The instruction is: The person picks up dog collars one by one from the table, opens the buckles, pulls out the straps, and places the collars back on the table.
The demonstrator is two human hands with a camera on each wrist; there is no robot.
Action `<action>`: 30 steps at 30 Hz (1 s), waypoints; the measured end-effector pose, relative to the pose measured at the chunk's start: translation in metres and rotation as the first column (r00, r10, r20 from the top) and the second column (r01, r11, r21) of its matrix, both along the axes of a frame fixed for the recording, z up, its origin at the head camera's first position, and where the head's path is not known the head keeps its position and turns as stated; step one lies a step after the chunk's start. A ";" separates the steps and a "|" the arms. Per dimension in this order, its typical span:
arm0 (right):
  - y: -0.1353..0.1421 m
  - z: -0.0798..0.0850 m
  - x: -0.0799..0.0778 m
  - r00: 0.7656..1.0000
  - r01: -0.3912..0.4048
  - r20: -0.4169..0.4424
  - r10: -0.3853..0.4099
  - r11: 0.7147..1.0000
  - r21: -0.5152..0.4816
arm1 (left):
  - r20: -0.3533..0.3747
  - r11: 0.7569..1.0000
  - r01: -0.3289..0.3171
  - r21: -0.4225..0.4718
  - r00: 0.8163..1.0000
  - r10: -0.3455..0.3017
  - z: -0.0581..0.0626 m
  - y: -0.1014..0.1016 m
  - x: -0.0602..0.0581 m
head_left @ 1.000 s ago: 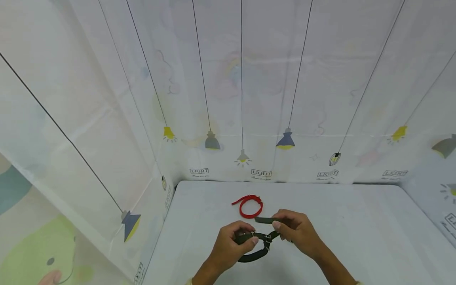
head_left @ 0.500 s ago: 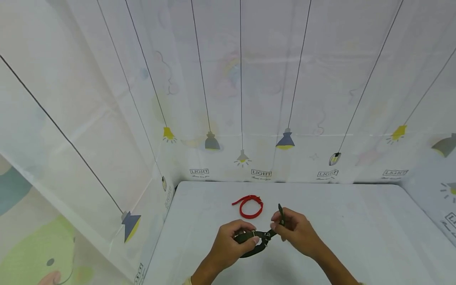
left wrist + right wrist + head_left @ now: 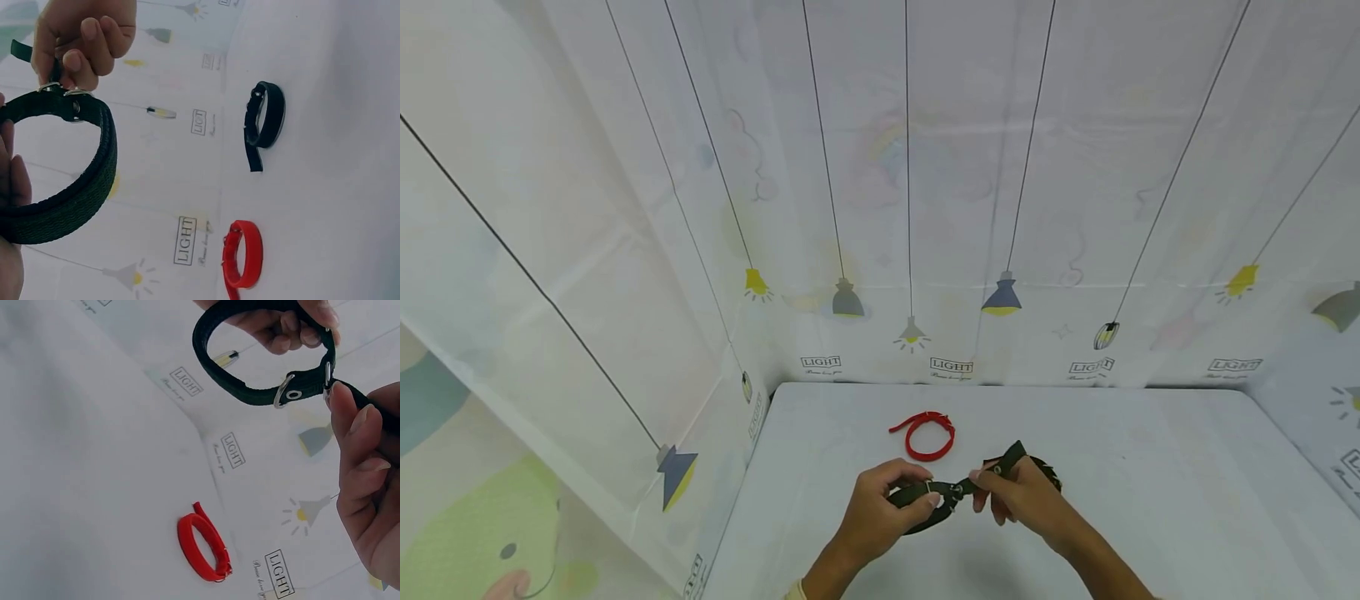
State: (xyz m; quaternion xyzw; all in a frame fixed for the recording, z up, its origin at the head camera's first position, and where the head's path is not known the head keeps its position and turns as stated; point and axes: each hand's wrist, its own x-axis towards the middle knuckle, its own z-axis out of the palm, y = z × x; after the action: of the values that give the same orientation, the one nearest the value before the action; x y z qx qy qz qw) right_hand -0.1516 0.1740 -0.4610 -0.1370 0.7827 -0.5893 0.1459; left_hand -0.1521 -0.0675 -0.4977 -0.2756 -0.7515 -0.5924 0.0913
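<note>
My left hand (image 3: 880, 510) grips the loop of a dark green collar (image 3: 97, 178), held above the table. The right hand (image 3: 1028, 502) pinches its strap beside the metal buckle (image 3: 327, 375); the strap's free end (image 3: 1014, 453) sticks up past the fingers. In the right wrist view, a D-ring (image 3: 283, 391) and an eyelet (image 3: 294, 395) show on the loop. Strap is through the buckle frame, though how the prong sits cannot be made out. Part of the loop is hidden by the left fingers.
On the white table (image 3: 1150, 467) lies a red collar (image 3: 929, 456), curled with its tail to the left. A black collar (image 3: 270, 119) rests farther right, partly behind my right hand in the head view. Printed cloth walls (image 3: 925, 208) stand at the back and sides.
The strap's free end swung from pointing left, to upright, to leaning up and right. My right hand dropped slightly, uncovering the black collar behind it. The left hand has barely moved.
</note>
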 end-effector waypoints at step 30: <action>-0.015 -0.017 -0.006 0.996 0.088 -0.021 -0.086 0.989 0.121 | -0.147 0.941 -0.011 -0.337 0.988 -0.041 -0.007 0.003 -0.017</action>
State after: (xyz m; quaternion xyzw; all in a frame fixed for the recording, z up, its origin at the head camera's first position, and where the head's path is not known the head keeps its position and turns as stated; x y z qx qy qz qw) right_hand -0.1571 0.1589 -0.4775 -0.0981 0.8236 -0.5451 0.1221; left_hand -0.1694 -0.0646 -0.5043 -0.3372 -0.8304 -0.4332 0.0953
